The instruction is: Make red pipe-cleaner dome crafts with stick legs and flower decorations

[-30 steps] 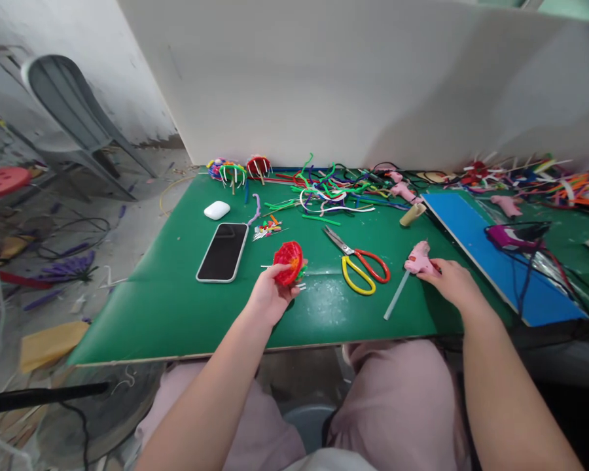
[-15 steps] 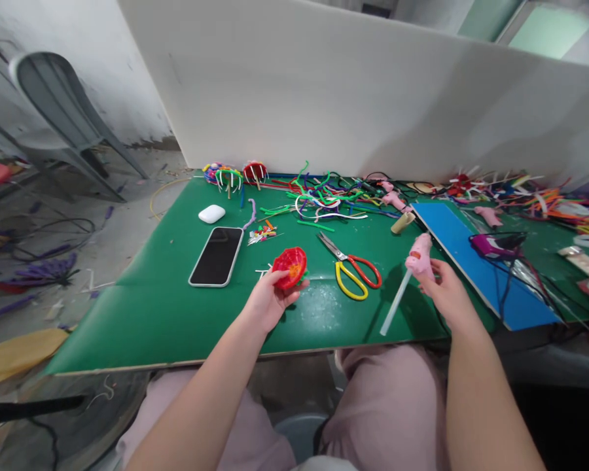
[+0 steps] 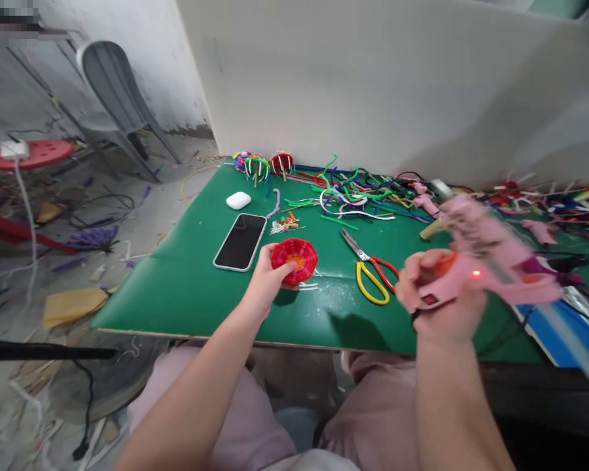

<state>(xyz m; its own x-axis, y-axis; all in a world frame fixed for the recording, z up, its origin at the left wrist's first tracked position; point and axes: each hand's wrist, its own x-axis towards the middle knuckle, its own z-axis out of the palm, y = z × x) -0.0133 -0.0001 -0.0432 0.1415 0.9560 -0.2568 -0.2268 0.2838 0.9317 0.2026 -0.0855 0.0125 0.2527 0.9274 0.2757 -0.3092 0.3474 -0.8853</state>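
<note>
My left hand is closed on a small red woven pipe-cleaner bowl with an orange middle, held just above the green table. My right hand grips a pink glue gun, raised above the table's front right part and blurred by motion; a red light glows on it and a clear glue stick sticks out of its back end. Yellow- and red-handled scissors lie on the table between my two hands.
A black phone and a white earbud case lie at the left. Tangled pipe cleaners and small woven pieces line the back by a white board. A blue board lies right. A grey chair stands on the floor left.
My right hand has lifted the pink glue gun off the table and swung it up toward me. My left hand has turned the red bowl flatter. My head has turned left.
</note>
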